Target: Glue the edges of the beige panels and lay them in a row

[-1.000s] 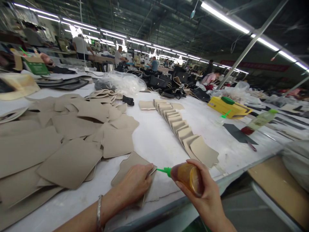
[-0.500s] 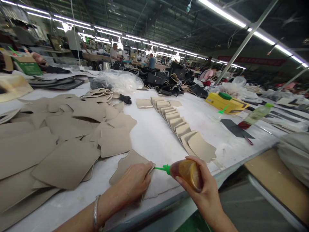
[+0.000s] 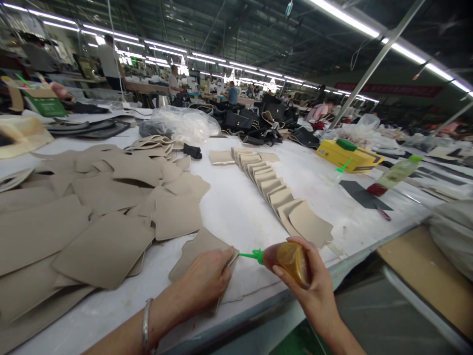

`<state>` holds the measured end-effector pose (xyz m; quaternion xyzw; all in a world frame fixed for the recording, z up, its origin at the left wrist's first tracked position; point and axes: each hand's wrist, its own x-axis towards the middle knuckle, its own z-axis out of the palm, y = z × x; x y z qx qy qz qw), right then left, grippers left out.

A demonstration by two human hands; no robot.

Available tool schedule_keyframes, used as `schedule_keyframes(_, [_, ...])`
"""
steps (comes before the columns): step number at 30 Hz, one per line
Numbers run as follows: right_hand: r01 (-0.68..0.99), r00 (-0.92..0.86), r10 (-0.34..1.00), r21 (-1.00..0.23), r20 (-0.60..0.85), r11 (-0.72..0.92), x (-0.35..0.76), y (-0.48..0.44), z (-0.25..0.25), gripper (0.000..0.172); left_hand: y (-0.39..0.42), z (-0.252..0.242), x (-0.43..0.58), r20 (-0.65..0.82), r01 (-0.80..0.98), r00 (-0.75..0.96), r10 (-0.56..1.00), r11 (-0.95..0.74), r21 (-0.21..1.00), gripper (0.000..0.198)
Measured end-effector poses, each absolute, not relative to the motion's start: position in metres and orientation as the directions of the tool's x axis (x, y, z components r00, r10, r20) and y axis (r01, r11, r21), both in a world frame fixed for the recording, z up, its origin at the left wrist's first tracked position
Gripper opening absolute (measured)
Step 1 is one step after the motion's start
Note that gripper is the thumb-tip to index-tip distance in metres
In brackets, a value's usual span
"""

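**A:** While the left hand [image 3: 207, 278] lies flat, pressing down on the beige cut piece [image 3: 194, 249] at the near edge of the white table [image 3: 236, 212], what is the right hand doing?

**B:** The right hand [image 3: 314, 296] is wrapped around an amber squeeze bottle [image 3: 288, 259] held sideways. Its green nozzle [image 3: 251, 255] meets the piece's right edge, just beside the left fingertips.

**A:** Which step is that?

**B:** Gluing that edge, I judge, though I can see no bead.

**A:** And the next move?

**B:** It calls for an even squeeze with the tip on the edge and the piece pinned flat. A fanned row of pieces [image 3: 281, 197] lies beyond, and a loose heap [image 3: 111, 207] to the left.
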<state>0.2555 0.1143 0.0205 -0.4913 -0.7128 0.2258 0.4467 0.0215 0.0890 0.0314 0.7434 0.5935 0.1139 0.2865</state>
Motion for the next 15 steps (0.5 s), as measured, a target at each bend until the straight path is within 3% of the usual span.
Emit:
schedule_keyframes(5, [0.449, -0.189, 0.927, -0.811, 0.324, 0.375, 0.2615, 0.1125, 0.0185, 0.046, 0.0892, 0.0332, 0.0221, -0.194, 0.829, 0.272, 0.943, -0.127, 0.544, 0.028])
schedule_keyframes(11, [0.406, -0.105, 0.944, -0.853, 0.314, 0.329, 0.2627, 0.1175, 0.0189, 0.047, 0.0896, 0.0299, 0.0211, -0.194, 0.826, 0.268, 0.944, -0.122, 0.550, 0.033])
schedule_keyframes(15, [0.339, -0.210, 0.945, -0.887, 0.253, 0.313, 0.2645, 0.1140, 0.0153, 0.046, 0.0909, 0.0269, 0.0202, -0.179, 0.815, 0.282, 0.943, -0.137, 0.563, 0.034])
